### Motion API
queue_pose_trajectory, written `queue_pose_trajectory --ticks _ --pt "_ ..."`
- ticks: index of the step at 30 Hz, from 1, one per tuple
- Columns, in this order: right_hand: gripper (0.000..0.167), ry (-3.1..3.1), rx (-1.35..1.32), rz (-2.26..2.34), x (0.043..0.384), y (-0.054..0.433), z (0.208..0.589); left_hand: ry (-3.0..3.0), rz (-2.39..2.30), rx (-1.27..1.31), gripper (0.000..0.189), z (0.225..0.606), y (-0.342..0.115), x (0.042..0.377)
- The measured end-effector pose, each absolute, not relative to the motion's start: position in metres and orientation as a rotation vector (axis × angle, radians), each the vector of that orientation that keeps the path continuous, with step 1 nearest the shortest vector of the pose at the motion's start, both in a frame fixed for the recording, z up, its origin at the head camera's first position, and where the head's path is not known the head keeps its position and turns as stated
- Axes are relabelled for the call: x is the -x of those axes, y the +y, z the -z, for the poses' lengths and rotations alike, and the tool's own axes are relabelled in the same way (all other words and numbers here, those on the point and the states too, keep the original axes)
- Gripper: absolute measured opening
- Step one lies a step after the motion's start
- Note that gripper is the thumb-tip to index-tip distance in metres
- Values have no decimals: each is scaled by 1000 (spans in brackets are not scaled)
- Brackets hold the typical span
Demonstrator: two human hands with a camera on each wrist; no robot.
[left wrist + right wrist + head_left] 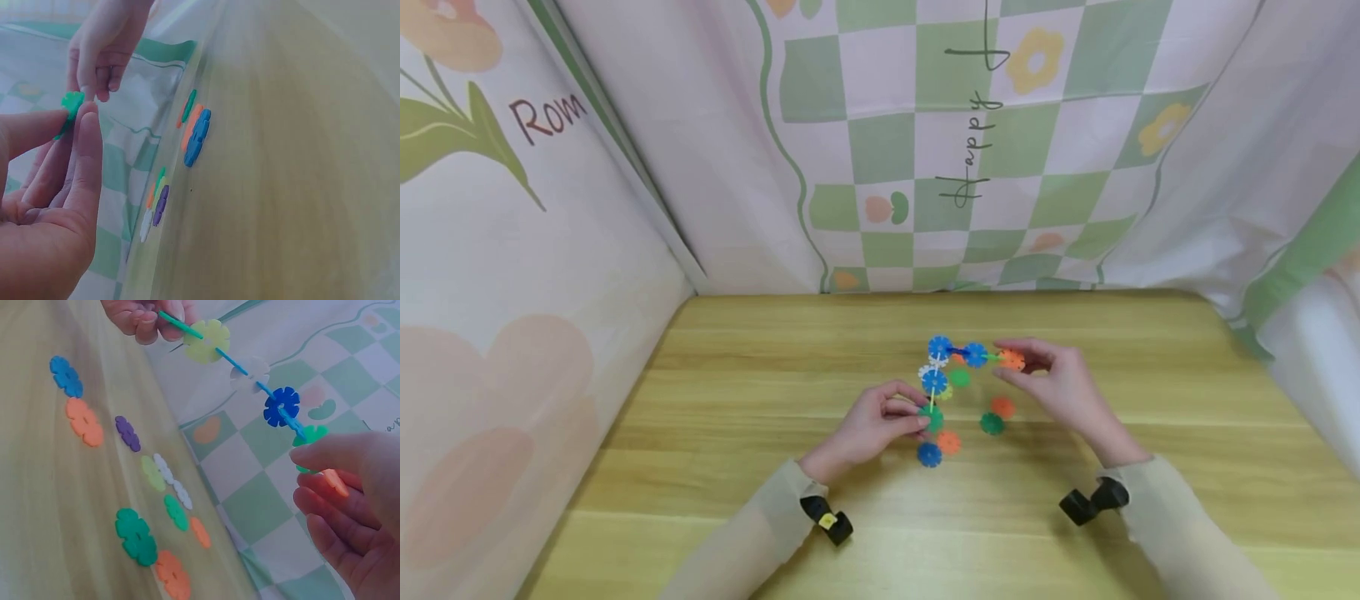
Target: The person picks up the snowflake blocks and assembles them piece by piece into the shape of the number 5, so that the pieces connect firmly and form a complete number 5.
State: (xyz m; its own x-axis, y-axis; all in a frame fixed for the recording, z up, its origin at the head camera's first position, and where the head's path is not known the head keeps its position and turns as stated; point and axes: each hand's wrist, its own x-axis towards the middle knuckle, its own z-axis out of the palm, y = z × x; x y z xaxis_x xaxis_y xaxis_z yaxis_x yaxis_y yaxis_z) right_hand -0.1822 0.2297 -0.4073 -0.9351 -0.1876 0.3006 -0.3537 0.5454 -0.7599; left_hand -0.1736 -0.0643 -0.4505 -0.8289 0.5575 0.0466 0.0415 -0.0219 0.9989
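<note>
Chain of flower discs (939, 347) spans the space between both sets of fingers, neither nearer: the left hand (880, 423) pinches its green end disc (932, 417) with fingers set narrow, the right hand (1062, 382) holds its orange end disc (1013, 360) in its fingers. From the left fingers, its long axis runs forward, then bends rightward, pointing into the right hand. Loose discs (949, 442) lie below the fingers on the worktop (775, 350).
</note>
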Motion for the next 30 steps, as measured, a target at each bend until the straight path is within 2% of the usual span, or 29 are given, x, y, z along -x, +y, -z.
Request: queue_pose_trajectory --ticks 10,19,30 --pt "32 -2622 -413 -1335 187 227 399 2008 -1946 -647 50 442 -58 164" --pt "34 -2609 -453 -1329 191 227 394 2061 -1926 -617 38 437 -59 160" --pt "52 -2591 -434 -1443 202 227 388 2031 -2011 -590 32 437 -56 164"
